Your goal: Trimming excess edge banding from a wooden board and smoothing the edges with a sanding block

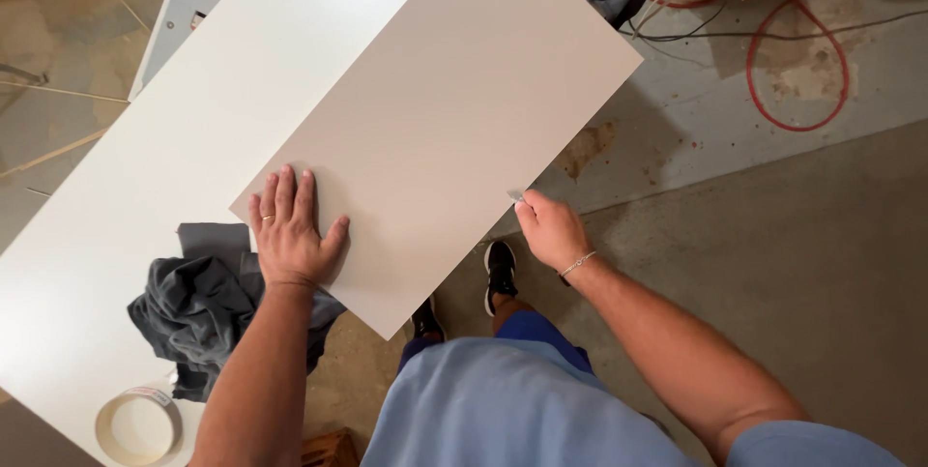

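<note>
A white rectangular panel [454,109] lies tilted on top of a larger white board [174,138]. My left hand [288,230] rests flat on the panel's near left corner, fingers spread, a ring on one finger. My right hand [549,230] is at the panel's right edge, fingers pinched on a small pale tool or piece [517,195] pressed against that edge. What exactly it holds is too small to tell. A bracelet sits on my right wrist.
A crumpled dark grey cloth [198,307] lies on the board by my left forearm. A roll of tape [138,425] sits at the bottom left. A red cable loop [797,61] and black cords lie on the concrete floor at upper right. My shoes [500,274] are below the panel.
</note>
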